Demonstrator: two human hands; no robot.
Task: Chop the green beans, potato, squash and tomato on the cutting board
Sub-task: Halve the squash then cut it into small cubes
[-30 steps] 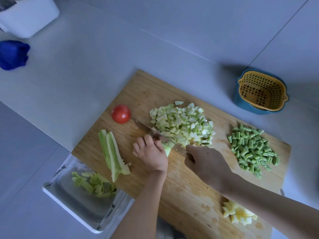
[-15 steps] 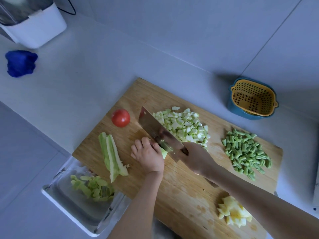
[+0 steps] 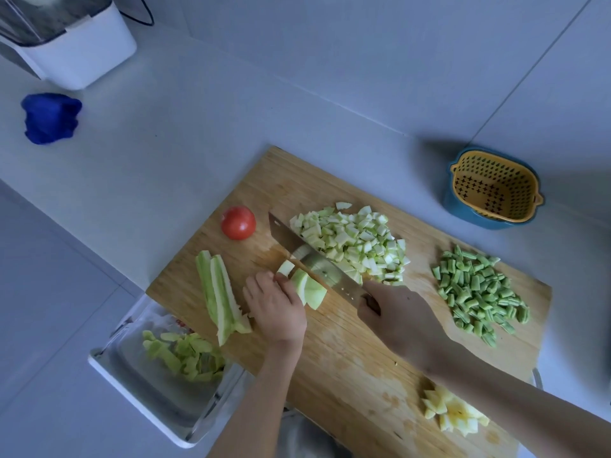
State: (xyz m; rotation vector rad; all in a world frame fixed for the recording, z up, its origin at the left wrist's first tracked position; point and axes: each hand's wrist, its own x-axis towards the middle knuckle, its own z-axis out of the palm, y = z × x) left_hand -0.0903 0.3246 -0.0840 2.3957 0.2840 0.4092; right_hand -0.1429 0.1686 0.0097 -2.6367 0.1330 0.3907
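Head view: left hand [image 3: 276, 307] pins the squash piece [image 3: 309, 290] on the cutting board [image 3: 347, 368]; right hand [image 3: 401, 317] grips the knife [image 3: 317, 266] touching it. Left fingertips sit just beside the blade, so a slip could nick them.

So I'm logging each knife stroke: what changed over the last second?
The knife, flat-low a second ago, rose with its blade tilted and now cuts the squash piece pinned by the left hand. Right hand kept its grip. Tomato and piles unchanged.
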